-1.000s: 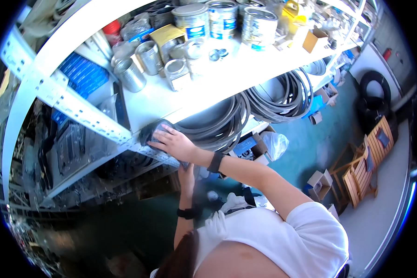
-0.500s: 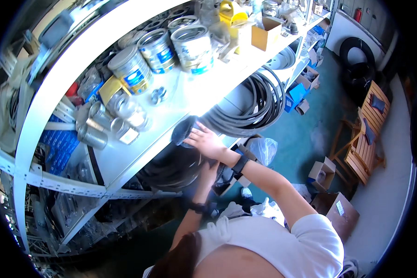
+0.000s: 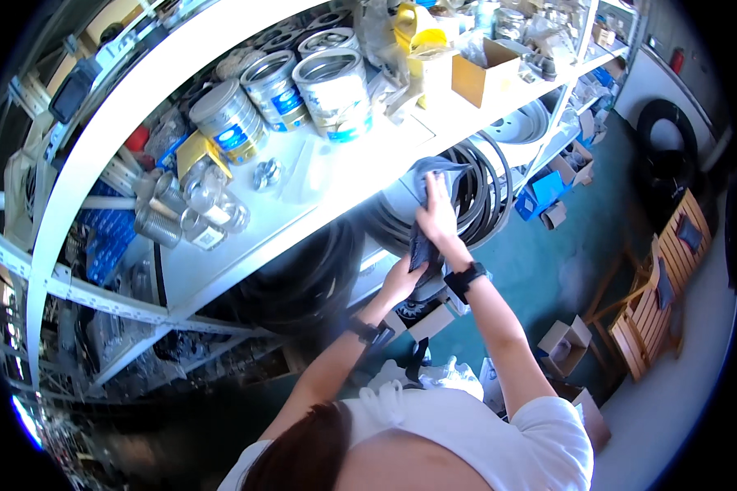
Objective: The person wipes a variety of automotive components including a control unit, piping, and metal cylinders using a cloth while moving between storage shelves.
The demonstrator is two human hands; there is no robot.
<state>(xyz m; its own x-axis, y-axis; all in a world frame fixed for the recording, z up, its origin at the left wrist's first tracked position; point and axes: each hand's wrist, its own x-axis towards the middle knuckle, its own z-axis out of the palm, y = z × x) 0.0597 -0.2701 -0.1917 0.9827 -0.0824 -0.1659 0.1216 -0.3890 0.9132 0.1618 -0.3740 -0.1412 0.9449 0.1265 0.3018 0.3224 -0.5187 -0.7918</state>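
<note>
1. Head view, looking down: the right hand (image 3: 438,219) presses a dark grey cloth (image 3: 427,214) against the front edge of a white metal shelf (image 3: 303,214), fingers curled over the cloth's upper part, at about 1 o'clock from the picture's centre
2. The left hand (image 3: 403,278), just below at 7 o'clock from the right one, has its grip closed on the cloth's hanging lower end
3. Both wrists carry dark bands
4. On the shelf, at 10 o'clock from the hands, stand large metal tins (image 3: 332,82) and small jars (image 3: 195,214)
5. Coiled black hoses (image 3: 485,190) lie under the shelf, just right of the hands
</note>
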